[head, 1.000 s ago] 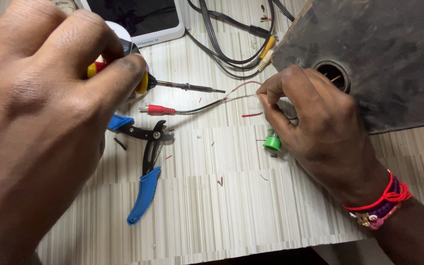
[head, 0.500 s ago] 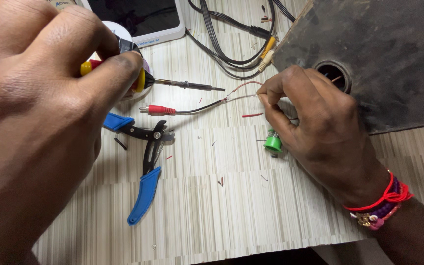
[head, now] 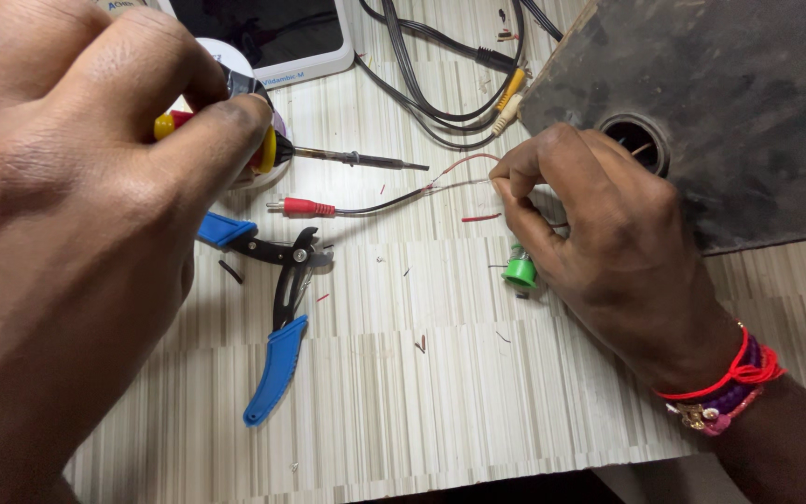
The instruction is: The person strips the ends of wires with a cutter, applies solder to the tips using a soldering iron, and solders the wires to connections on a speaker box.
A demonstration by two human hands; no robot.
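While the left hand (head: pixel 76 233) stays curled tight round the soldering iron (head: pixel 328 154) near the desk's far left edge, its tip points at the thin wire (head: pixel 459 177) pinched in the closed right hand (head: pixel 599 252) mid-desk. Blue pliers (head: pixel 277 308) lie between. Any tremor could, I judge, scorch those fingertips (head: pixel 506 182) or the green connector (head: pixel 519 271) beneath.

Soldering iron (head: pixel 347 157): yellow-and-red handle, thin metal tip level, pointing right at bare wire ends. Thin cable (head: pixel 394 198): red plug, lying flat on tabletop.
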